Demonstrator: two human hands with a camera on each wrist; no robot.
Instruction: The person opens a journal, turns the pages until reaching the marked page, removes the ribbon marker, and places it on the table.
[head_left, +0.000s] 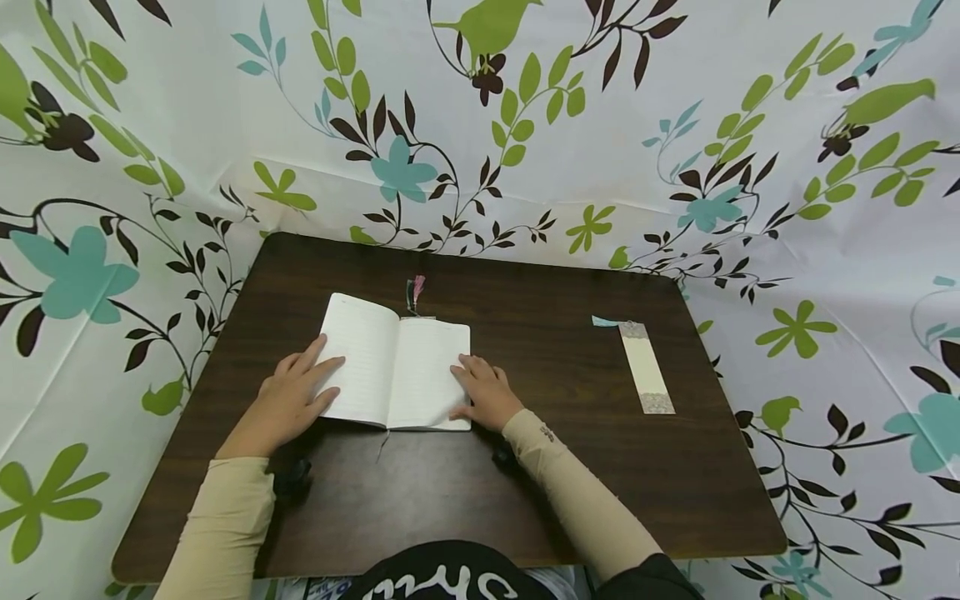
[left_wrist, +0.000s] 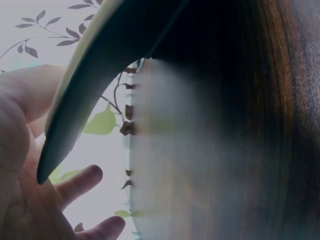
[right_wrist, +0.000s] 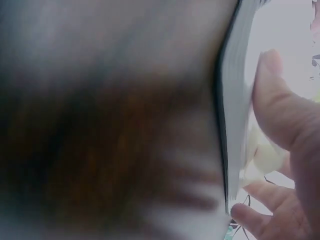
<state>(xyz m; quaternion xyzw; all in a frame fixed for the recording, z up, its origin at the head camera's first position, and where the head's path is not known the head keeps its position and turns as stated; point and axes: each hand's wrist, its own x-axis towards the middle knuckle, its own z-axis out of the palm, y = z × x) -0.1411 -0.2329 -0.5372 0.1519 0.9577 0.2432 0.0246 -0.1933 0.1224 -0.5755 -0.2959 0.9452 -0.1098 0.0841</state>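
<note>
An open notebook (head_left: pixel 431 375) with blank-looking, faintly lined pages lies left of centre on the dark wooden table. My left hand (head_left: pixel 288 396) rests along the outer edge of the left page, its thumb and fingertips over the paper. In the left wrist view the notebook's dark cover (left_wrist: pixel 75 107) slants, its edge raised off the table. My right hand (head_left: pixel 487 393) lies at the right page's outer edge, thumb by the lower corner, where the page bends slightly. The right wrist view shows this thumb on the page and other fingers beside the page block (right_wrist: pixel 232 110).
A cream bookmark (head_left: pixel 645 362) with patterned ends and a blue tassel (head_left: pixel 603 322) lies on the table's right side. Dark and pink tassels (head_left: pixel 417 287) poke out above the notebook's top edge. A thin ribbon (head_left: pixel 383 446) hangs below the spine. Leaf-patterned fabric (head_left: pixel 480 200) backs the table (head_left: pixel 555 492).
</note>
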